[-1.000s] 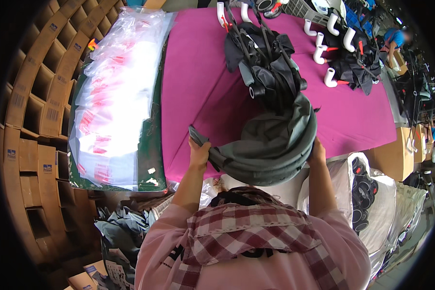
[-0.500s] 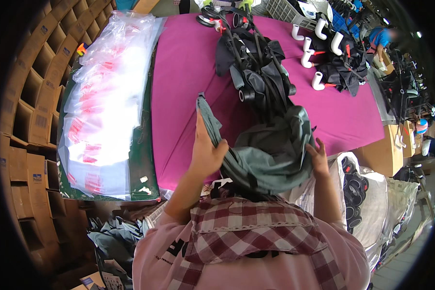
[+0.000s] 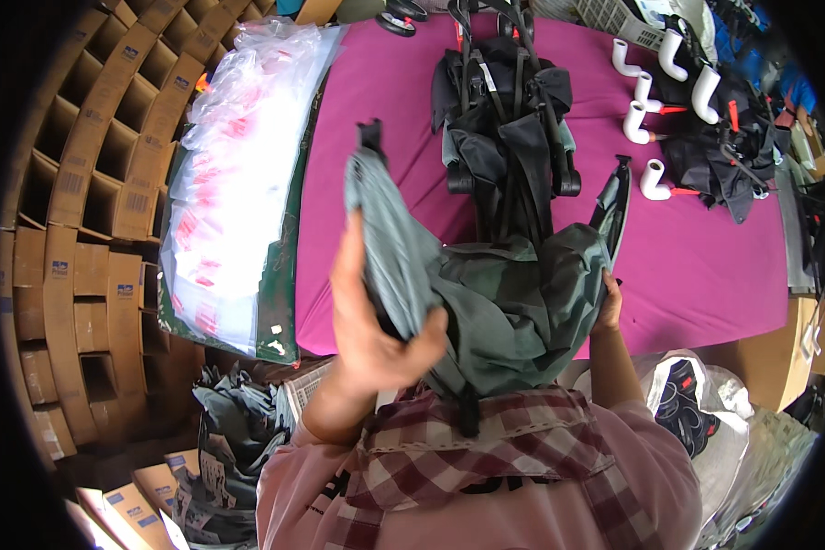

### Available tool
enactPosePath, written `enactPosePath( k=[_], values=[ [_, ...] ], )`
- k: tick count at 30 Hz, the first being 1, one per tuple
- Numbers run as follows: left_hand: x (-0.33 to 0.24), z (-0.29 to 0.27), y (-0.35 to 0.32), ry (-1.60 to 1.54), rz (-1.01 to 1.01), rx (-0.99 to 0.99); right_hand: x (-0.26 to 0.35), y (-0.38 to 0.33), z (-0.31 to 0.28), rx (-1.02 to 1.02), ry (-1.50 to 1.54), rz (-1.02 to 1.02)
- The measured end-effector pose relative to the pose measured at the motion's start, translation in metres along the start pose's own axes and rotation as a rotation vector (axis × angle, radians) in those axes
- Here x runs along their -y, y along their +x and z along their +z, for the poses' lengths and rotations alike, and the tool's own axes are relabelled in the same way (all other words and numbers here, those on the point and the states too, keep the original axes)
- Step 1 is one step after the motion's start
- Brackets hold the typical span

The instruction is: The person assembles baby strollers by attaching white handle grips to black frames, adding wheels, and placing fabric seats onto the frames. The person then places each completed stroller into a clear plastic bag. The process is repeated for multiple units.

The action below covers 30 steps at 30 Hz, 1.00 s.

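Grey-green fabric slung between my two grips, folded frame straight ahead

I have the grey-green fabric (image 3: pixel 513 312) in front of my body, at the near edge of the magenta-covered bench (image 3: pixel 385 101). My left grip (image 3: pixel 368 339) is closed around its left side, thumb on the inner face and fingers reaching up the outer one. My right grip (image 3: pixel 609 304) holds the right side, with part of the fingers hidden behind the cloth. The fabric spans left to right, sagging in the middle, and both dark-tipped ends point up and away from me.

Beyond it lies the folded black stroller frame (image 3: pixel 481 137), its long axis running away from me along the bench. Its near end meets the far edge of the fabric in my view, between my grips; whether the two are joined I cannot tell. My right grip is the nearer one to that end.

As for markings, the stacked cartons (image 3: pixel 60 275) on my left carry blue printed logos and bar-code panels. The clear plastic bags (image 3: pixel 247 183) beside the bench show rows of red print. A small white label (image 3: pixel 488 73) sits on the frame, too small to read. Dark lettering on my pink shirt (image 3: pixel 513 522) is partly covered by the checked apron (image 3: pixel 495 435)
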<state>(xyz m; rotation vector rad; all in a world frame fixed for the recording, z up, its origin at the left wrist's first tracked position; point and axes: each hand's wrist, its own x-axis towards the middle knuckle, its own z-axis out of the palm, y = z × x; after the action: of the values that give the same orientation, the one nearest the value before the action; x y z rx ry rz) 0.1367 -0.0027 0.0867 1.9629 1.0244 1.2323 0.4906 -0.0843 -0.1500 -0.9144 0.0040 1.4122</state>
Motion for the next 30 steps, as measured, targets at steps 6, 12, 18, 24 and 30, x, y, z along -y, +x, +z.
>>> enactPosePath(
  k=[6, 12, 18, 24, 30],
  values=[
    [0.046, -0.012, 0.038, -0.289, -0.154, -0.218, 0.066, -0.033, 0.03, 0.089, -0.068, -0.19],
    [0.104, -0.006, 0.057, -0.632, -0.294, -0.332, 0.098, -0.048, 0.092, -0.129, -0.026, -0.447],
    [0.172, 0.018, 0.001, -1.016, -0.454, -0.126, 0.063, -0.056, 0.133, -0.2, -0.099, -0.611],
    [0.181, 0.046, 0.02, -0.685, -0.463, -0.188, 0.058, -0.032, 0.195, -0.307, -0.237, -0.718],
    [0.198, 0.079, 0.092, -0.488, -0.218, -0.318, 0.072, 0.039, 0.207, -0.448, -0.352, -1.007]
  ],
)
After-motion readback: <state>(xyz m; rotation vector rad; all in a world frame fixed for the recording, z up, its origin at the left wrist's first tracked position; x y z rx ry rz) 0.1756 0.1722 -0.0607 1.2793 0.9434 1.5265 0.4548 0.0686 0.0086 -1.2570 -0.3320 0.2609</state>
